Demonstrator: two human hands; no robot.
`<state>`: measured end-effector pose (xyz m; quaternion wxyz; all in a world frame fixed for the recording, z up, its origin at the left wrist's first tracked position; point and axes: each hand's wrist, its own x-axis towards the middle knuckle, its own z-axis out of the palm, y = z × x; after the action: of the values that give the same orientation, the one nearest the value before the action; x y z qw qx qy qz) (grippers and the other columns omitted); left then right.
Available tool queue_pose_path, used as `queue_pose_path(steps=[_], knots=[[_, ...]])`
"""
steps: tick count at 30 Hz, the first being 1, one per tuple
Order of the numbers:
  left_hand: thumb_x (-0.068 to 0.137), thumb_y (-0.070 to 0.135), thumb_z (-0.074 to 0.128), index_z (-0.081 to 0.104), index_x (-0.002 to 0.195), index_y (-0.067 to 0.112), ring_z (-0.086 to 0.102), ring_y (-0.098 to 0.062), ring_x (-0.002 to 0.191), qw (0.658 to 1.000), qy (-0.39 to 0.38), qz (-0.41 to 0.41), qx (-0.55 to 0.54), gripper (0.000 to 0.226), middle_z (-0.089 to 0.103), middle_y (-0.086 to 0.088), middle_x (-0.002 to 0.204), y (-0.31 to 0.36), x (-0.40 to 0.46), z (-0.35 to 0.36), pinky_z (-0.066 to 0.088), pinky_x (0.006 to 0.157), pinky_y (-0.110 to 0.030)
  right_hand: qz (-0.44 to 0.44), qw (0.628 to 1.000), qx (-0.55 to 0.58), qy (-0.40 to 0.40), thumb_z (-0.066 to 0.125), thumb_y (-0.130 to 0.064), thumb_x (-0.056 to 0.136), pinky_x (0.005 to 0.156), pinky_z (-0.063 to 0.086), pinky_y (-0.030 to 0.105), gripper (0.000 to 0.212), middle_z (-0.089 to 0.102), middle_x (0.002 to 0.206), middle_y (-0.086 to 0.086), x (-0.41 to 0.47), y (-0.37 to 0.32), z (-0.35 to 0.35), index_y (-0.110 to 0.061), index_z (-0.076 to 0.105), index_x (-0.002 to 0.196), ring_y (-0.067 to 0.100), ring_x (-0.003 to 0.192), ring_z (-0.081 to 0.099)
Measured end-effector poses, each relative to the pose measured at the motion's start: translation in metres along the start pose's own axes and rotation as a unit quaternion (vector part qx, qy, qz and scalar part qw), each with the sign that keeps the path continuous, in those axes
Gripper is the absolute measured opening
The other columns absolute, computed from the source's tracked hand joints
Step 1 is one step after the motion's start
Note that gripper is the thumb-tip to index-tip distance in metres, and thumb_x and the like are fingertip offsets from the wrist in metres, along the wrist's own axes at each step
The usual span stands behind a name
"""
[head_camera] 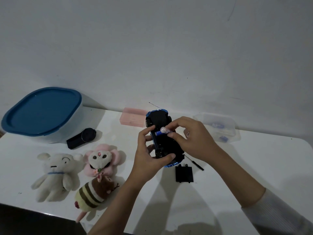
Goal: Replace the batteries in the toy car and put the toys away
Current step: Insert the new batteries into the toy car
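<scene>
The blue toy car [160, 119] lies upside down above the white table, black underside up. My left hand [150, 156] grips its near end and side. My right hand [189, 136] pinches a battery [164, 130] whose round end faces me, right over the open battery bay. Another blue battery [158, 132] lies in the bay. The black battery cover [184, 173] rests on the table near the car, with a thin black screwdriver [194, 162] beside it.
A white bin with a blue lid [42, 114] stands at the back left, a black remote [81, 138] in front of it. Three plush toys [55, 175] [100, 158] [94, 194] lie at the left. A pink box [133, 117] and a clear open case [218, 127] sit at the back.
</scene>
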<state>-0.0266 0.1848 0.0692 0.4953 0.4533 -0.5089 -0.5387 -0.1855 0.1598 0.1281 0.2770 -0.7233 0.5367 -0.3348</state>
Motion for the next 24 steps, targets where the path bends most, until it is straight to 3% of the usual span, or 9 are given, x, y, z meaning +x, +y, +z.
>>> queue_pose_path(steps=[4,10,18,22,24], knots=[[0.057,0.002,0.081,0.043,0.121,0.043,0.064,-0.006,0.096,1.000,-0.003,0.006,-0.008,0.084,0.053,0.005,0.115,0.001,0.001,0.003,0.055,0.070,-0.025,0.001,0.996,-0.085,-0.015,0.072,-0.023,0.079,0.071,0.048,0.028,0.016,0.055,0.090,-0.014,0.003,0.004,0.010,-0.025,0.073,0.095,0.007,0.083,0.058],[0.058,0.000,0.079,0.042,0.123,0.037,0.062,0.001,0.096,1.000,-0.002,0.017,-0.006,0.083,0.051,0.000,0.117,0.001,0.001,0.002,0.055,0.070,-0.022,0.009,0.999,-0.050,-0.005,0.074,-0.016,0.077,0.074,0.052,0.039,0.018,0.060,0.079,-0.013,0.005,0.005,0.014,-0.021,0.076,0.094,0.013,0.079,0.063],[0.058,0.002,0.081,0.045,0.121,0.041,0.061,-0.010,0.103,1.000,0.003,0.006,0.015,0.082,0.056,0.008,0.114,-0.006,0.001,-0.001,0.057,0.083,-0.038,0.040,0.985,-0.159,-0.057,0.068,-0.032,0.083,0.073,0.045,0.030,0.022,0.059,0.093,-0.006,0.007,-0.002,0.011,-0.029,0.073,0.105,0.016,0.092,0.058],[0.057,0.005,0.082,0.044,0.120,0.044,0.066,-0.012,0.096,1.000,0.006,-0.006,0.017,0.083,0.055,0.007,0.114,-0.007,0.001,-0.001,0.058,0.078,-0.036,0.080,0.991,-0.100,-0.030,0.069,-0.050,0.077,0.071,0.051,0.033,0.021,0.062,0.085,-0.007,0.005,-0.009,0.012,-0.034,0.076,0.089,0.010,0.083,0.060],[0.055,0.009,0.082,0.044,0.120,0.044,0.067,-0.014,0.096,1.000,0.009,-0.010,0.016,0.083,0.055,0.006,0.115,-0.007,0.000,0.000,0.059,0.078,-0.036,0.103,0.992,-0.079,-0.006,0.074,-0.048,0.072,0.071,0.052,0.034,0.022,0.064,0.079,-0.009,0.005,-0.010,0.015,-0.029,0.076,0.083,0.007,0.080,0.061]])
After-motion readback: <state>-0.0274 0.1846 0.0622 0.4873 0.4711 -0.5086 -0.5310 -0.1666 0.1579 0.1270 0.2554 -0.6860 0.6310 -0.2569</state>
